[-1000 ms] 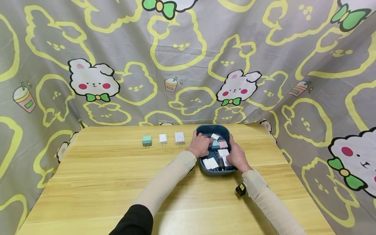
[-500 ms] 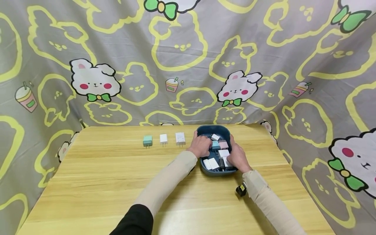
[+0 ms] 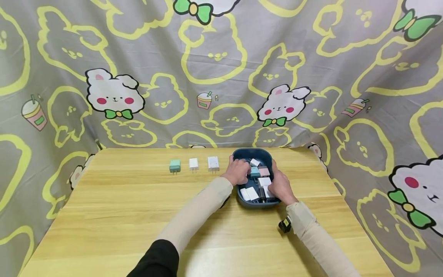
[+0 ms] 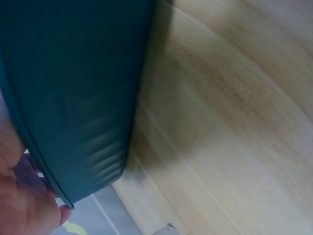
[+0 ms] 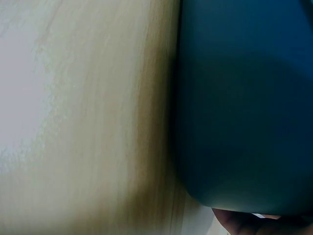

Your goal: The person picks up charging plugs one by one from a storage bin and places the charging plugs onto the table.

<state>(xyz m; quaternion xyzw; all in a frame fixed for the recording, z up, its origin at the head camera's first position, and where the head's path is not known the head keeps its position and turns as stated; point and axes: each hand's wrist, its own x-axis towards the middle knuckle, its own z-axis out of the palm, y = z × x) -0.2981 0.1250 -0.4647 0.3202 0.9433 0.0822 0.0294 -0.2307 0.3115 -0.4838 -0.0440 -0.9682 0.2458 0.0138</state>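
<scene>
A dark blue plastic bin (image 3: 257,204) full of phone chargers stands at the back right of the table. My left hand (image 3: 237,171) grips its left rim, with some fingers reaching inside near a teal charger (image 3: 254,171). The left wrist view shows a fingertip (image 4: 65,214) at the rim. On the opposite side my right hand (image 3: 282,186) holds the right wall, thumb inside by the white chargers (image 3: 264,182). A pink charger (image 3: 263,171) and a small white charger (image 3: 254,162) lie farther back in it. The bin's outer wall (image 5: 244,122) fills much of the right wrist view.
Left of the bin, a green charger (image 3: 175,166), a white charger (image 3: 193,164) and a larger white charger (image 3: 213,163) lie in a row, prongs toward me. A patterned curtain (image 3: 221,77) surrounds the wooden table (image 3: 121,215) at the back and sides.
</scene>
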